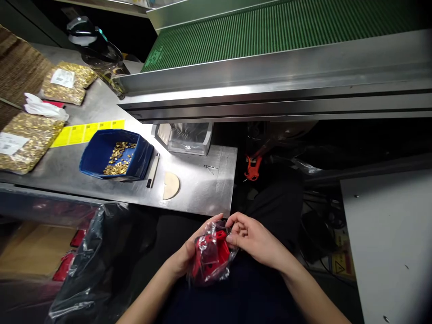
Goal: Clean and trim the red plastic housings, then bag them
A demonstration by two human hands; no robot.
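A red part in a clear plastic bag [209, 256] is held over the lap, below the metal table's right corner. My left hand [191, 246] is wrapped round the bag's left side, its fingers reaching along the top. From the right, my right hand [248, 234] pinches the bag's upper right edge between thumb and curled fingers. Part of the red piece shows at the top, near my right fingertips. Whether the bag is open there cannot be made out.
A blue bin [92, 155] with small brass pieces, a grey tray [189, 146], a cutter [153, 171] and a round disc [172, 185] lie on the metal table [202, 198]. The green conveyor [253, 33] runs behind. An orange tool [253, 168] hangs right of the table.
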